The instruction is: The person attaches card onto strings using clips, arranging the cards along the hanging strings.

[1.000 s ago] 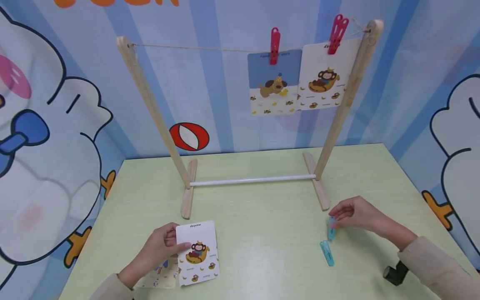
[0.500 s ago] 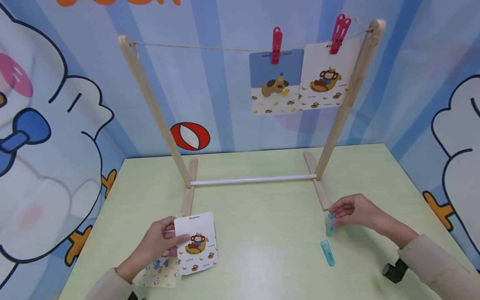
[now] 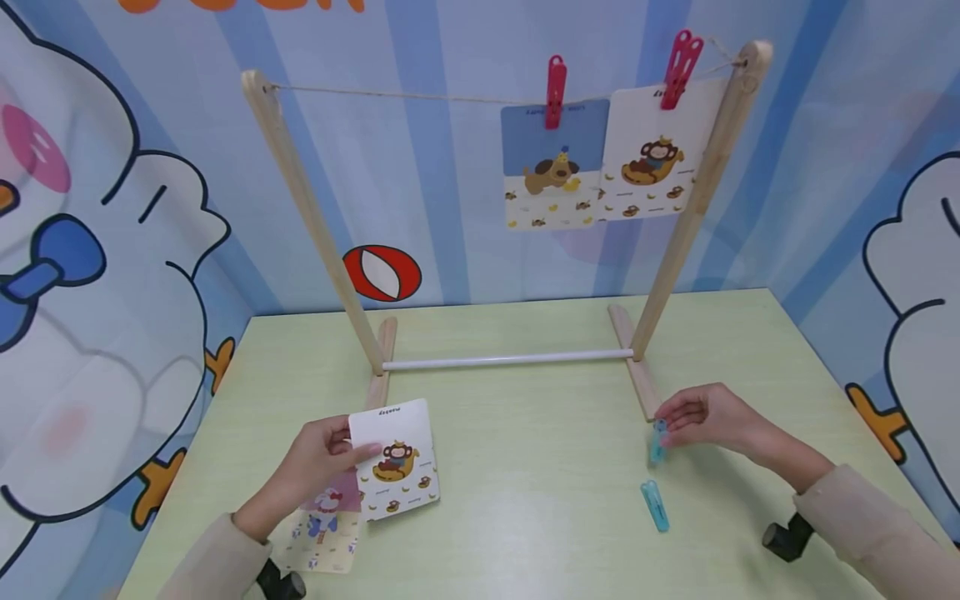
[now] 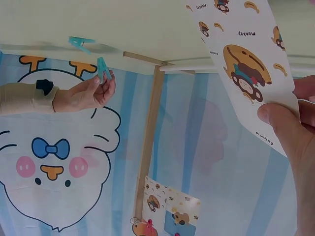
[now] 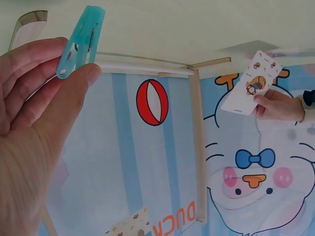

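Note:
My left hand (image 3: 318, 458) grips a white monkey card (image 3: 393, 458) by its left edge, thumb on the front, raised above the table. Below it lies a pink and cream card (image 3: 322, 533), partly covered by the hand and monkey card. At the right, my right hand (image 3: 708, 421) pinches a teal clothespin (image 5: 83, 42) between thumb and fingers, just over the table. A second teal clothespin (image 3: 655, 506) lies on the table in front of that hand.
A wooden stand (image 3: 667, 242) with a string (image 3: 390, 94) rises at the back. From it hang a dog card (image 3: 555, 200) and another monkey card (image 3: 652, 196), under red clothespins (image 3: 556, 92). A white rod (image 3: 510, 361) joins the stand's feet.
My left hand has lifted the monkey card up and away from the table's near edge, uncovering more of the pink card. The right hand has shifted slightly forward with its clothespin.

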The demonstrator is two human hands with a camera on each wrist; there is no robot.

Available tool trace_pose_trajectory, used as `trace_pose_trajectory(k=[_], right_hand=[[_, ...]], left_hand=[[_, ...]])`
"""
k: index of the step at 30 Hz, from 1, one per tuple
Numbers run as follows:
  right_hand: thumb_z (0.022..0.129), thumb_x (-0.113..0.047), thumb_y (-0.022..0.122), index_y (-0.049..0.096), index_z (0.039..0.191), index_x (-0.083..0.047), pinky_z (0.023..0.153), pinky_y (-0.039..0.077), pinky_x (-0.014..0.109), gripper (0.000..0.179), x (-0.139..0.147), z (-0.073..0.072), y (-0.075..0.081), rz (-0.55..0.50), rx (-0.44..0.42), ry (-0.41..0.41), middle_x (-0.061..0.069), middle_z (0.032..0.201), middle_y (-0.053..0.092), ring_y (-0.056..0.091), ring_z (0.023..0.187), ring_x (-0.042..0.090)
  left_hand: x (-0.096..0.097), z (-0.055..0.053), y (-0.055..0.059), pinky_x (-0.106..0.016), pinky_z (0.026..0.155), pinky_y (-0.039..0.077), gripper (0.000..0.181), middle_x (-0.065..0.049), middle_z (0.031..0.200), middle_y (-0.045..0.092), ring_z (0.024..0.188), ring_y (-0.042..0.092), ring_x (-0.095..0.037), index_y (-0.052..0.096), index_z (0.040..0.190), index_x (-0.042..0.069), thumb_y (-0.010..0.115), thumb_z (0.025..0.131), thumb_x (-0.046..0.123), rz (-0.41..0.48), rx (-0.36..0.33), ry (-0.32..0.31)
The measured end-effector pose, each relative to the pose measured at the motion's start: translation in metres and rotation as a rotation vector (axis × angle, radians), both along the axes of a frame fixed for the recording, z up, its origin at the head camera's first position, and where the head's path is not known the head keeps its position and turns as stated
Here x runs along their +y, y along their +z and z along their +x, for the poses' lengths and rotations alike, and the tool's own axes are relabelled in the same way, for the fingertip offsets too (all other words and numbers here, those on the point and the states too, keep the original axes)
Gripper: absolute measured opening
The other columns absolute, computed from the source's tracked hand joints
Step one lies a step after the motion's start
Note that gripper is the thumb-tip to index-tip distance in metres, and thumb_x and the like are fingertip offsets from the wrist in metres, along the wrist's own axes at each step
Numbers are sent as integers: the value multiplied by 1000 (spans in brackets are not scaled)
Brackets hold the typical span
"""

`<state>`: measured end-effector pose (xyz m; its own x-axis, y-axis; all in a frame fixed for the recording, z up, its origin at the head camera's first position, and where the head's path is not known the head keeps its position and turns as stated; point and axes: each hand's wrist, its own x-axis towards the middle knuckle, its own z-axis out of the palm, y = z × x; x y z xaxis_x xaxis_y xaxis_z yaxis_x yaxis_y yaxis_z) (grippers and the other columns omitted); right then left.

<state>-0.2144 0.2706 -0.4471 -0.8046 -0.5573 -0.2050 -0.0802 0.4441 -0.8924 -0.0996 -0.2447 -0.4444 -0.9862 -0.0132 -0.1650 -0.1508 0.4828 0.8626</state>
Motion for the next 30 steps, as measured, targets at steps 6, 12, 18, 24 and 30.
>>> trace_pose_trajectory(k=[6,12,18,24,30], right_hand=[[74,-16,77,58,107,13,71,53,27,48,-3,-1,2,1,7,-6,20,95,65,64,82,19],[74,-15,76,59,107,12,72,53,27,46,-7,-3,5,1,16,-5,19,96,65,64,83,18],[76,-19,75,59,109,10,73,52,27,46,-10,-5,11,15,43,5,17,100,65,64,86,19],[76,-19,75,60,109,7,74,52,27,45,-17,-6,17,12,51,12,17,102,64,63,87,19],[76,-16,75,59,110,8,74,52,27,44,-22,-10,21,-12,58,21,19,101,64,64,87,19]], left_hand=[[2,-7,8,-30,64,54,49,-10,93,68,77,67,-19,59,114,1,74,76,26,15,16,2],[1,-12,13,-30,64,54,49,-12,94,68,78,67,-20,59,115,1,74,76,27,25,27,-1],[-1,-15,21,-32,67,54,50,-12,96,68,80,67,-20,58,116,2,73,77,29,17,55,-8],[-2,-21,33,-31,67,54,48,-13,98,68,81,67,-20,59,116,2,74,78,28,24,88,-7],[-1,-28,41,-30,67,54,49,-13,99,67,81,67,-21,59,115,3,74,77,29,39,118,-1]])
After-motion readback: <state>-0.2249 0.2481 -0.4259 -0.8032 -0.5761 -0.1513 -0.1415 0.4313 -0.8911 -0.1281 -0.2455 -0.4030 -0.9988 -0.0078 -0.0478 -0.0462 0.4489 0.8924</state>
